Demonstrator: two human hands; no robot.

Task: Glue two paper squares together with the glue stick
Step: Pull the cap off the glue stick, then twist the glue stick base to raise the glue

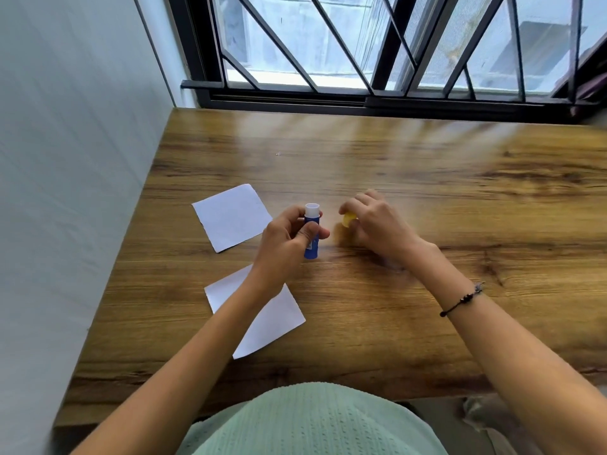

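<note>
My left hand point(289, 238) grips a blue glue stick point(311, 234) upright above the table, its white top uncapped. My right hand point(377, 224) holds the yellow cap point(348, 220) a short way to the right of the stick, close to the tabletop. One white paper square point(231, 216) lies flat to the left of the stick. A second white paper square point(266, 316) lies nearer to me, partly hidden under my left forearm.
The wooden table point(427, 192) runs along a pale wall on the left and a barred window point(377, 47) at the back. Its front edge is against my body. A dark cord bracelet point(460, 298) circles my right wrist.
</note>
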